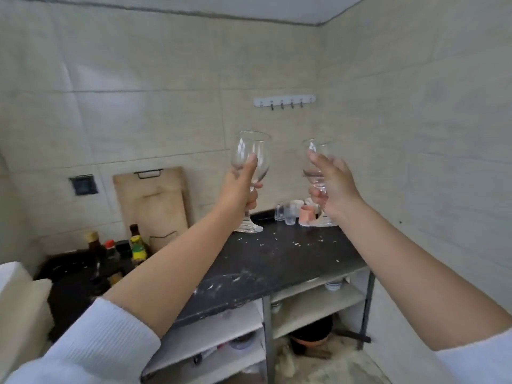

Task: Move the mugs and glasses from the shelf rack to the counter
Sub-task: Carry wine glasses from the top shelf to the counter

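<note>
My left hand (241, 187) grips a clear stemmed wine glass (255, 153) around the lower bowl and stem, upright, above the dark counter (277, 256). My right hand (332, 184) holds a second stemmed glass (314, 162) by its bowl at about the same height. Both glasses hang in the air over the counter's back half. At the counter's back right corner stand small clear glasses (285, 214), a pink mug (307, 213) and white cups (296, 203). The shelf rack is out of view.
A wooden cutting board (152, 200) leans on the tiled wall at the left. Sauce bottles (135, 245) stand in front of it. A hook rail (285, 101) hangs on the wall. Shelves (313, 303) under the counter hold bowls and a dark pot.
</note>
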Demonstrator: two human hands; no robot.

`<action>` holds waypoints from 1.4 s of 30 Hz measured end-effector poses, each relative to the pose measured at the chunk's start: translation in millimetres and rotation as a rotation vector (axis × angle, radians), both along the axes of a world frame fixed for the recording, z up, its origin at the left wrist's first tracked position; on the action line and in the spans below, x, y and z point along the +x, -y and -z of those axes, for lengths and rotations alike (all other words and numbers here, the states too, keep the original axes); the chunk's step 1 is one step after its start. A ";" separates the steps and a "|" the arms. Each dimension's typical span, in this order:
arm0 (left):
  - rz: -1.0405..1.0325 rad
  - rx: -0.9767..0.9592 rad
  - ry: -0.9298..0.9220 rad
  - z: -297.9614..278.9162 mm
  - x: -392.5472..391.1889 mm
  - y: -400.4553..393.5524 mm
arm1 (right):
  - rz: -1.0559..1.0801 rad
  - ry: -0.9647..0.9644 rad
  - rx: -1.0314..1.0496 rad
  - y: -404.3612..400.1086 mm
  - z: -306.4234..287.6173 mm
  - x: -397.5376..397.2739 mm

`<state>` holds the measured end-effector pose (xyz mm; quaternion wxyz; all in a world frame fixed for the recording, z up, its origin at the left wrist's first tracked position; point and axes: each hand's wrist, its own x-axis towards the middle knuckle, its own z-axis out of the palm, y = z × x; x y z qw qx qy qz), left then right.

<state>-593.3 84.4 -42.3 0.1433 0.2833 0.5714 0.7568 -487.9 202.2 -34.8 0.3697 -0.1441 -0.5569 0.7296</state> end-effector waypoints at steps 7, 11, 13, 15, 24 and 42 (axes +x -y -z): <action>0.187 0.007 0.132 36.1 -59.3 -154.3 | 0.183 0.056 0.016 -150.7 20.3 -34.5; 0.222 0.035 0.220 42.8 -91.4 -237.1 | 0.153 0.088 0.109 -241.2 22.4 -63.9; 0.230 0.032 0.228 45.8 -106.1 -266.4 | 0.153 0.118 0.124 -274.7 25.5 -75.9; 0.208 0.002 0.210 51.1 -123.5 -304.0 | 0.192 0.158 0.114 -316.6 34.4 -93.6; 0.118 -0.206 0.189 109.9 -223.8 -430.1 | 0.235 0.449 0.238 -458.4 97.8 -189.3; 0.066 -0.756 -0.261 285.8 -382.5 -598.4 | 0.165 1.111 0.600 -623.8 276.6 -362.8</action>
